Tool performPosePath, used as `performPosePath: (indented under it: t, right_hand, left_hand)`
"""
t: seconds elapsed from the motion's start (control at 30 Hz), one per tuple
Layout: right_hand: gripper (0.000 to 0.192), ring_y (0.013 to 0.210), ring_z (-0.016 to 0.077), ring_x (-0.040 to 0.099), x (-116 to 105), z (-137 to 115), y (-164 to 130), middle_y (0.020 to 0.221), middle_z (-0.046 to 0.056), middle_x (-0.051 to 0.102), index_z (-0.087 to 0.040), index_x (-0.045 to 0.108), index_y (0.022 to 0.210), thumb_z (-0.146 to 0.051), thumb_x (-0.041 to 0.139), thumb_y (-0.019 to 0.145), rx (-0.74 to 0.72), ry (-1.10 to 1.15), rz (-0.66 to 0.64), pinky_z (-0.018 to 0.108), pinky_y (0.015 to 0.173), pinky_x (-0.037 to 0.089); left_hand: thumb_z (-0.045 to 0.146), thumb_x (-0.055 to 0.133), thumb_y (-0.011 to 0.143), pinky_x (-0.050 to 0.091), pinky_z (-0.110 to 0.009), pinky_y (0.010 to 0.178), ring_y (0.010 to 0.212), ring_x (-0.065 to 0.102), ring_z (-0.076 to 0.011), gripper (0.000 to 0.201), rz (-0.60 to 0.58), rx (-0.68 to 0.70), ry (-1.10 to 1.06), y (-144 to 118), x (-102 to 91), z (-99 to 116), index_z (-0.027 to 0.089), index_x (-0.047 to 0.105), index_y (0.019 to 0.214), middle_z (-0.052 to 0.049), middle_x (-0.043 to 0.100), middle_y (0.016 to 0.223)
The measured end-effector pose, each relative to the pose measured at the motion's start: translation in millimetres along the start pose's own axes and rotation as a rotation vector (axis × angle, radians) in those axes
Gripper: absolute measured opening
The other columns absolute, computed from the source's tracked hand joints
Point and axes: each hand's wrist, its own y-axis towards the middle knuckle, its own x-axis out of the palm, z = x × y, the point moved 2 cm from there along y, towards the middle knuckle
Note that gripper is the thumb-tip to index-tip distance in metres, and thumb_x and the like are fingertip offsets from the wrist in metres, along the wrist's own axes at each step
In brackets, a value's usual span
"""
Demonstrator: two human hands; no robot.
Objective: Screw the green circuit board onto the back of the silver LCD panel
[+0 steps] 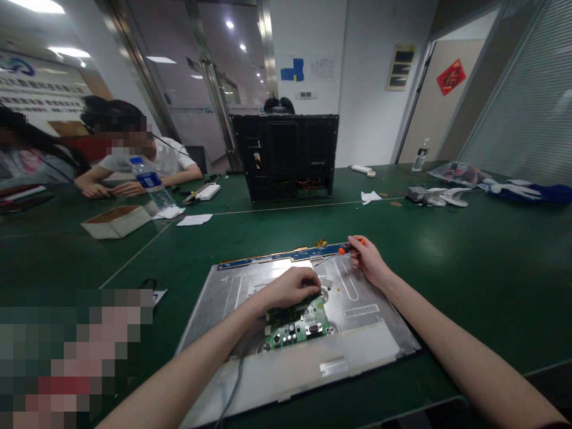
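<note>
A flat silver monitor panel lies back-up on the green table in front of me, with a blue strip along its far edge. My left hand rests on the top edge of a green circuit board near the panel's middle, fingers curled over it. At the panel's far right corner my right hand grips an orange-handled screwdriver, whose shaft points left toward the board. A grey cable runs from the board toward me.
A black monitor housing stands upright at mid-table. Two people sit at the far left beside a water bottle and an open cardboard box. Papers, a bottle and white and blue gloves lie at the far right.
</note>
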Motion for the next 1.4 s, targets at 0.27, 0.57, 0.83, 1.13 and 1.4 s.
performPosePath:
  t: [0.27,0.57,0.83,1.13,1.4]
  right_hand:
    - [0.058,0.035,0.004,0.033,0.4,-2.4,-0.8,0.044,-0.013,0.042,-0.022,0.046,0.074,-0.054,0.087,0.048,-0.035,-0.003,0.026,0.015,0.032,0.027]
    - [0.055,0.04,0.007,0.041,7.2,-17.3,-12.6,0.05,-0.008,0.046,-0.021,0.049,0.068,-0.064,0.081,0.054,-0.189,-0.089,0.035,0.018,0.033,0.031]
    - [0.036,0.055,0.0123,0.052,36.4,-63.1,-38.2,0.07,-0.001,0.061,-0.021,0.064,0.085,-0.05,0.078,0.07,-0.497,-0.356,-0.092,0.022,0.045,0.04]
    - [0.04,0.06,0.0157,0.061,53.2,-43.0,-72.1,0.079,0.001,0.068,-0.026,0.054,0.123,-0.041,0.063,0.087,-0.967,-0.824,-0.143,0.027,0.057,0.048]
    - [0.036,0.058,0.0165,0.063,47.9,-30.3,-73.2,0.081,0.003,0.07,-0.026,0.053,0.124,-0.042,0.057,0.091,-1.013,-0.882,-0.156,0.028,0.055,0.05]
  left_hand:
    - [0.015,0.066,0.08,0.046,-0.024,0.073,0.077,0.063,-0.0171,0.004,-0.001,-0.031,-0.051,0.5,1.3,-0.5,0.015,0.07,0.082,-0.002,0.069,0.081]
    - [0.018,0.07,0.079,0.046,-0.023,0.073,0.077,0.062,-0.0162,0.002,-0.003,0.003,-0.07,0.6,-0.2,-0.6,0.016,0.071,0.08,-0.001,0.07,0.08]
    - [0.014,0.069,0.079,0.046,-0.022,0.073,0.078,0.062,-0.0155,0.005,-0.023,0.022,-0.096,0.9,-0.4,-3.0,0.016,0.072,0.082,-0.001,0.07,0.082]
    - [0.015,0.07,0.079,0.046,-0.023,0.073,0.076,0.062,-0.0158,0.003,-0.04,0.007,-0.144,0.0,-1.4,-3.1,0.016,0.073,0.08,-0.001,0.069,0.078]
    - [0.019,0.07,0.079,0.046,-0.023,0.072,0.075,0.061,-0.0162,0.005,-0.036,-0.001,-0.165,-0.1,-0.7,-6.4,0.016,0.073,0.079,-0.001,0.069,0.077]
